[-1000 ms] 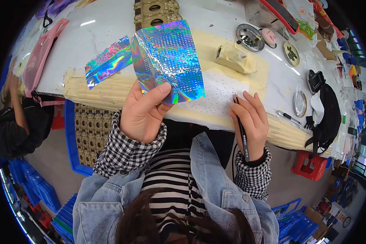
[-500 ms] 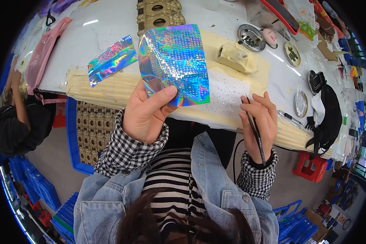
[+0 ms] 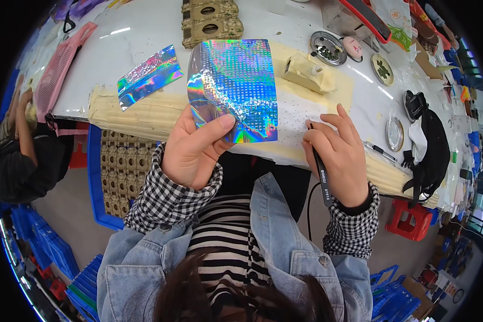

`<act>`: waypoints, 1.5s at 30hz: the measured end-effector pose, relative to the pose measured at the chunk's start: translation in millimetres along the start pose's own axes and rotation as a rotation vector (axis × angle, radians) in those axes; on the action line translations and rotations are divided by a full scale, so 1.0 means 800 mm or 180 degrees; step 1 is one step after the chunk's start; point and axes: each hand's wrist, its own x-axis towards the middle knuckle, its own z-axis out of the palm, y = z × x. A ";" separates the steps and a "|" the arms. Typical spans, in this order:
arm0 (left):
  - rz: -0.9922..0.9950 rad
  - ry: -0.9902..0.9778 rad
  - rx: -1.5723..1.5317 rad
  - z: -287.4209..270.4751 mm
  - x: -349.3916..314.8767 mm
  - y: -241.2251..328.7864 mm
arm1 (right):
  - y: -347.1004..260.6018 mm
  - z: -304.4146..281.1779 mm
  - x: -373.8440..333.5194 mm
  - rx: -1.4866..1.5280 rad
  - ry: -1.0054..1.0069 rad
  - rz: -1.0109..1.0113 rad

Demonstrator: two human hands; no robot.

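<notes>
Between the thumb and fingers of my left hand (image 3: 194, 149) is a shiny holographic sheet (image 3: 236, 80), gripped at its lower edge and covered in rows of small squares. My right hand (image 3: 339, 155) is closed around black tweezers (image 3: 322, 177), whose tip points up and away beside the sheet. White paper (image 3: 295, 119) scattered with tiny dark specks lies under and beyond that tip. To the left a smaller holographic strip (image 3: 150, 78) rests on the table with small specks near it. Whether the tweezers pinch anything is too small to tell.
A tape-covered block (image 3: 306, 75) stands beyond the paper. Round dishes with small dark pieces, one metal (image 3: 328, 48) and one pale (image 3: 382, 70), sit at far right. Camouflage-patterned pieces (image 3: 210, 24) lie at the back; a blue crate (image 3: 95, 182) holds more. Another person (image 3: 29, 155) works at left.
My right hand has turned and shifted slightly left, bringing the tweezers toward the sheet. The sheet has tipped a little and moved slightly nearer, still in my left hand.
</notes>
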 end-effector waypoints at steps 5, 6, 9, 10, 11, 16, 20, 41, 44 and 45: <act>0.0045 -0.0094 0.0093 -0.005 -0.002 -0.003 | 0.006 -0.007 -0.006 0.0647 0.0177 0.0333; 0.0030 -0.0059 0.0044 -0.002 -0.002 -0.003 | 0.006 -0.006 -0.009 0.0772 0.0292 0.0423; 0.0014 -0.0083 -0.0068 0.004 -0.002 -0.005 | 0.008 -0.005 -0.019 0.1010 0.0578 0.0619; 0.0013 -0.0117 -0.0100 0.007 -0.003 -0.006 | 0.008 -0.005 -0.022 0.1105 0.0718 0.0692; -0.0003 -0.0137 0.0007 0.011 -0.005 -0.004 | 0.007 -0.004 -0.025 0.1200 0.0857 0.0764; 0.0003 -0.0244 0.0600 0.022 -0.010 -0.013 | -0.042 0.005 -0.035 0.3252 0.1309 0.1374; 0.0114 -0.0564 0.0822 0.026 -0.021 -0.015 | -0.072 0.014 -0.019 0.4268 0.1393 0.1490; -0.0008 0.0133 0.0222 0.022 -0.031 -0.017 | -0.078 0.026 -0.002 0.2945 0.1762 0.0939; 0.0052 0.0117 0.0247 0.023 -0.032 -0.014 | -0.075 0.028 -0.009 0.2141 0.1878 0.0625; 0.0044 0.0123 0.0265 0.023 -0.033 -0.014 | -0.074 0.028 -0.010 0.2215 0.1842 0.0321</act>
